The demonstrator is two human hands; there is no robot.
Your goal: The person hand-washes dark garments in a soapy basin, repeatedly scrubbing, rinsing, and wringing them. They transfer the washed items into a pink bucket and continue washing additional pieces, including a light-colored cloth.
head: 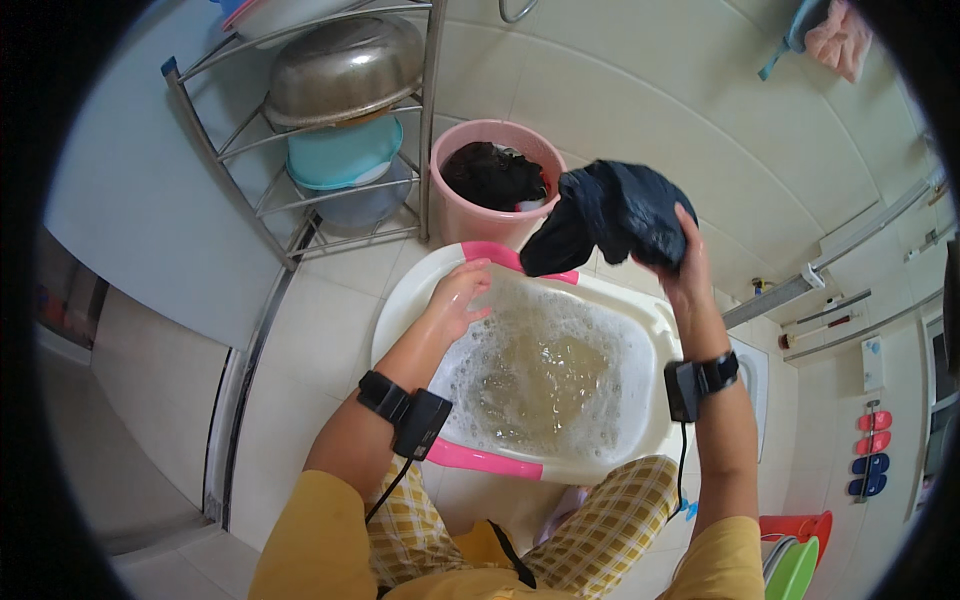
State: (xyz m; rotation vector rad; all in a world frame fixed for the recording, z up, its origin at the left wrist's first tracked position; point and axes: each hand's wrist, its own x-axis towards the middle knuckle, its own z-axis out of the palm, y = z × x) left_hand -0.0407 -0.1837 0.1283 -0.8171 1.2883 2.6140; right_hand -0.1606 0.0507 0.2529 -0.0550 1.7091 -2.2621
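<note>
My right hand (pixel 686 259) grips a wet, bunched black garment (pixel 622 214), raised over the far right rim of a white plastic tub with pink grips (pixel 487 456). The garment's loose end hangs to the left, towards the tub's far pink grip. Cloudy, sudsy water (pixel 544 375) lies in the tub, with foam along its sides. My left hand (pixel 456 298) hovers by the tub's far left rim, fingers apart and nothing in it. Behind the tub stands a pink bucket (pixel 480 221) holding dark clothes (pixel 491 176).
At the far left a metal rack (pixel 431 135) carries a steel basin (pixel 345 67) and a turquoise basin (pixel 345 154). On the right wall hang several slippers (pixel 870 454). A red basin (pixel 817 529) and a green basin (pixel 795 574) stand at the lower right.
</note>
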